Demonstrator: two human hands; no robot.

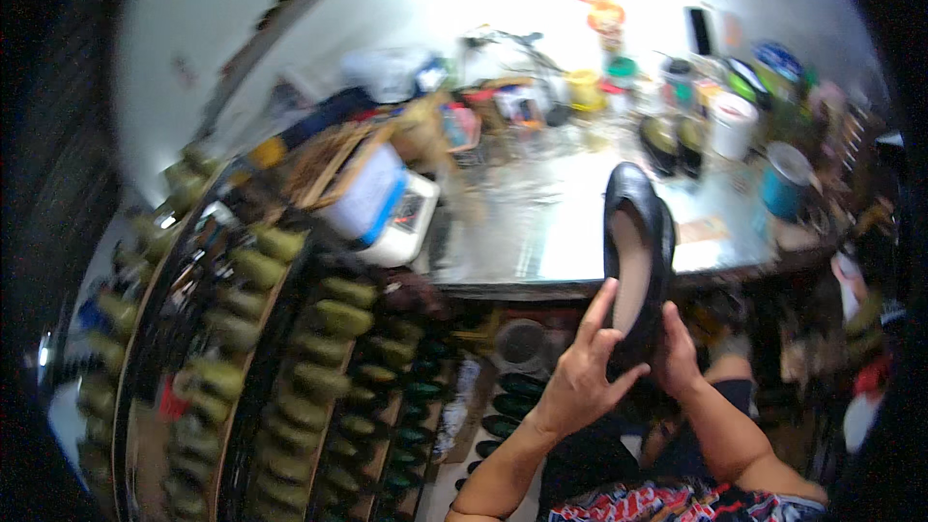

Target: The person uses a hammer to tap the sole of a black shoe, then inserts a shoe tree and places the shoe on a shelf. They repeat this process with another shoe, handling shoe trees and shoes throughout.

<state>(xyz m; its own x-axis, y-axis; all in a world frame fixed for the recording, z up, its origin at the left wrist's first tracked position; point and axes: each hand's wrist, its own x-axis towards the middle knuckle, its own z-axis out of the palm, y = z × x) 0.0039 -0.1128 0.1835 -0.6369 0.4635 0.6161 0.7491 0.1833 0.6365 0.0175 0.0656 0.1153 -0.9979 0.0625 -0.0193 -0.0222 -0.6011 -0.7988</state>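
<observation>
A black slip-on shoe (632, 203) with a beige insole is held up before me, its toe pointing away over the front edge of the table. A second dark shoe (665, 242) seems to lie close against its right side, mostly hidden. My left hand (582, 372) grips the heel end from the left, index finger along the shoe's side and thumb toward the back. From the right, my right hand (680, 348) supports the heel end, with some of its fingers hidden behind the shoes. The picture is blurred by motion.
A glossy table (503, 232) stands ahead, with a white device (406, 222) at its left. At the back right are another pair of dark shoes (675, 143), a white tub (733, 126) and a blue can (785, 184). Racks of olive shoe-shaped forms (314, 377) fill the left.
</observation>
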